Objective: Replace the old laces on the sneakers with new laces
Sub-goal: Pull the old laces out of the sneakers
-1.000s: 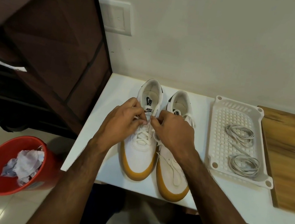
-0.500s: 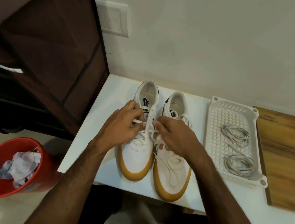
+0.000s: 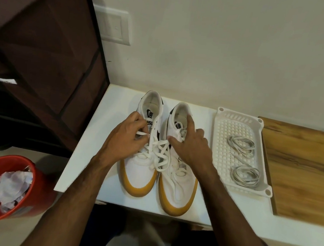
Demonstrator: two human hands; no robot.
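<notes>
Two white sneakers with tan soles stand side by side on the white table [image 3: 92,155], toes towards me. On the left sneaker [image 3: 140,173] the white lace [image 3: 160,155] lies loosened across the tongue. My left hand [image 3: 126,141] pinches one end of that lace beside the tongue. My right hand [image 3: 188,146] rests over the right sneaker [image 3: 179,190] with its index finger stretched out towards the collar; whether it holds a lace is hidden. Two coiled grey laces [image 3: 241,144] [image 3: 245,175] lie in a white tray [image 3: 239,120].
A red bin [image 3: 32,188] with crumpled paper stands on the floor at the lower left. A dark brown cabinet [image 3: 44,47] rises left of the table. A wooden board [image 3: 304,171] lies right of the tray. The wall is close behind the sneakers.
Both hands have drawn apart from the knot on the left sneaker. The lace now lies loose and spread, and my right hand has shifted onto the right sneaker.
</notes>
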